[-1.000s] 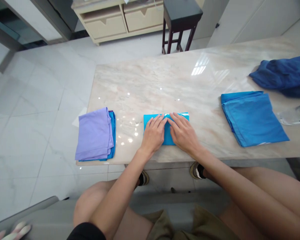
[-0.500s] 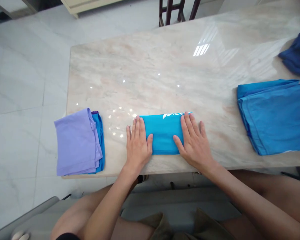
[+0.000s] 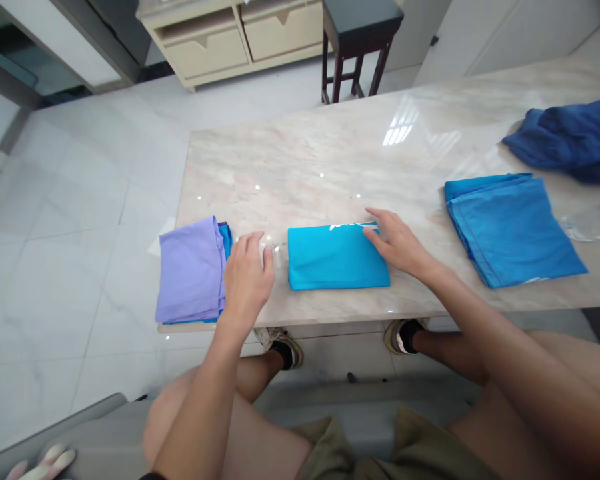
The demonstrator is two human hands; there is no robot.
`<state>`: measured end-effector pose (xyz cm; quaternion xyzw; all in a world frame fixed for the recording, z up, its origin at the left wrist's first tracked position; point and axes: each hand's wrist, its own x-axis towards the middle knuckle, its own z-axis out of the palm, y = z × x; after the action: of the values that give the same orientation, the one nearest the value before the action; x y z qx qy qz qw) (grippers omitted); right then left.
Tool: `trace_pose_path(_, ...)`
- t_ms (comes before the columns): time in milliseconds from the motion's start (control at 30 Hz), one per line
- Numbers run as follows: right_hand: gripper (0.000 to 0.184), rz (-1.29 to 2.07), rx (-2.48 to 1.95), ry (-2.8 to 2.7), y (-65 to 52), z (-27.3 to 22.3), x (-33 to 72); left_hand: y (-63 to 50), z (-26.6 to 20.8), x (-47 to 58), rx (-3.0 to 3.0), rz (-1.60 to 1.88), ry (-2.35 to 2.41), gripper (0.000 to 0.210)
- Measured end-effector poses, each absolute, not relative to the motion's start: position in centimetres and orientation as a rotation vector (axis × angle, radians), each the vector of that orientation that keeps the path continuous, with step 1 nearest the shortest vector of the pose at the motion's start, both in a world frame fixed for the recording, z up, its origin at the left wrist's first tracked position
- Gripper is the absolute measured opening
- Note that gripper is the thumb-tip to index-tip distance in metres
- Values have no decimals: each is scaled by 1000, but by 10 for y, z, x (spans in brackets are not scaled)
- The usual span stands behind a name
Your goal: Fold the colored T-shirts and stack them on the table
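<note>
On the marble table in front of me lies a bright blue folded garment [image 3: 337, 260], a flat rectangle with white print along its far edge. My right hand [image 3: 400, 243] hovers at its right end, thumb and forefinger apart, holding nothing. Between this garment and the left stack is my left hand [image 3: 247, 277], open and empty, its thumb away from the fingers. Beside that hand, a folded lilac cloth [image 3: 190, 270] rests on top of a blue folded cloth [image 3: 226, 240] at the table's left end.
Larger blue folded fabric [image 3: 513, 230] sits on the right of the marble table [image 3: 280, 160]. Behind it is a crumpled navy cloth [image 3: 570, 140], with clear plastic [image 3: 595, 223] nearby. A dark stool [image 3: 363, 20] and a cream cabinet [image 3: 205, 50] stand beyond.
Both hands have lifted off the bright blue folded garment, where they lay flat on its two ends. My left hand has moved left toward the lilac cloth. The view has tilted up.
</note>
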<state>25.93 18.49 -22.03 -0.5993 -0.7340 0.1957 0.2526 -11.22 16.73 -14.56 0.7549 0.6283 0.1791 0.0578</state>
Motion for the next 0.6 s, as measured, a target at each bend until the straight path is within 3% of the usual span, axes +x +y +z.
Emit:
trace_pose_path(167,50,622,-1762,-2141,176,-207,257,164,-141,-115,2278,459,1921,35)
trace_pose_path(367,41,1240,-2116,-2075,117,-176,268,153,-131,-142,2215,449,1976,33)
trace_pose_path(500,51,1001,-2353,-1850,108,-168,237,134,-133,-135,2280,450,1768,32)
trace_pose_path(600,53,799,-2467,-1692,107,-169,207,116,-147,-107,2414,445,1492,44)
